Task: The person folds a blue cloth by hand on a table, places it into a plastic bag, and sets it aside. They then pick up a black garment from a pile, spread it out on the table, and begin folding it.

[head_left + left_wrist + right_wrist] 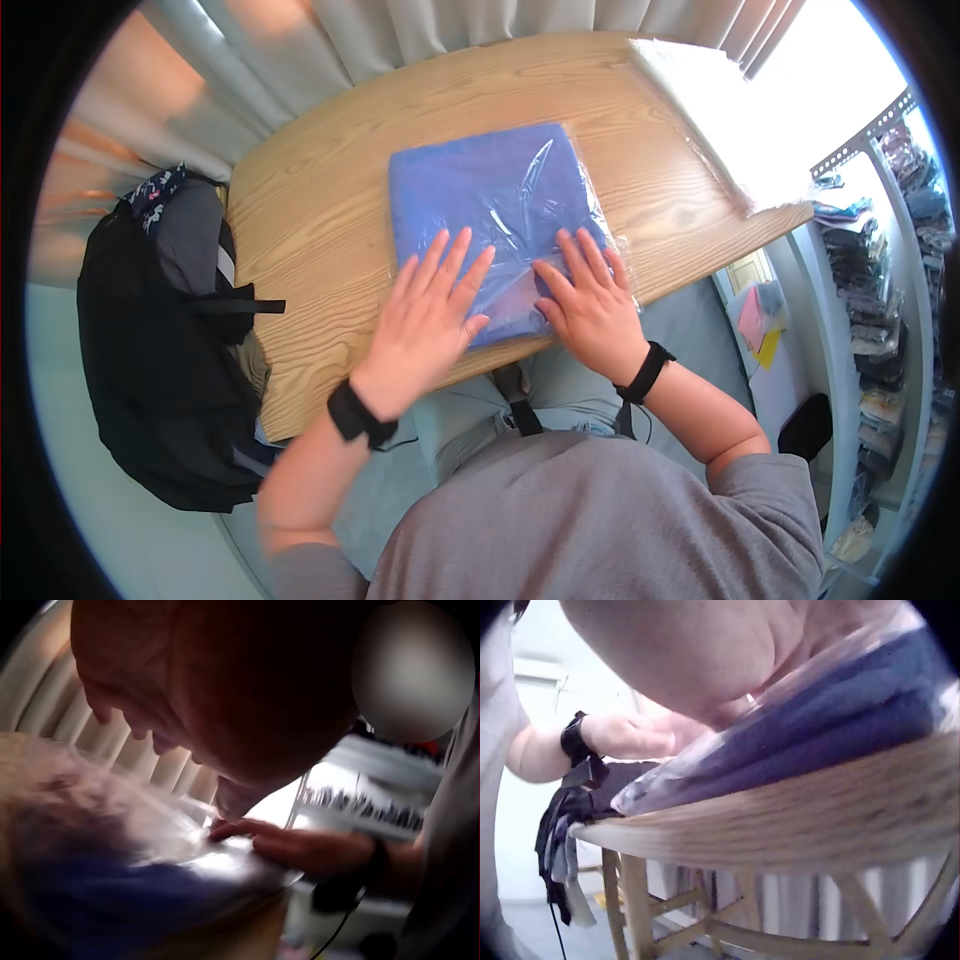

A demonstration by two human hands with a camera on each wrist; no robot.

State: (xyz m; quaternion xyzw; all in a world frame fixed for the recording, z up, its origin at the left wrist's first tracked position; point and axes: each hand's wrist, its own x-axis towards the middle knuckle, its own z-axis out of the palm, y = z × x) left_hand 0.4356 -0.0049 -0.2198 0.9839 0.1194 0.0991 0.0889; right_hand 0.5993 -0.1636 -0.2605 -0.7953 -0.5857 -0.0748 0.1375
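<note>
A folded blue cloth item in a clear plastic bag (pixel 480 180) lies flat near the front edge of the wooden table. My left hand (pixel 425 320) is over its near left part, fingers spread and straight, pointing away from me. On the near right part rests my right hand (pixel 595 305), its fingers also spread over the plastic. In the right wrist view the bagged blue cloth (pixel 817 727) shows as a soft, thick stack on the table top. The left wrist view is blurred, with the shiny plastic (pixel 202 862) below the left hand.
Clear plastic bags (pixel 715 130) lie at the table's far right corner. Dark clothing (pixel 160 350) hangs at the left beside the table (pixel 310 200). Shelves with several packed items (pixel 865 330) stand at the right. A pale curtain (pixel 430 30) runs behind the table.
</note>
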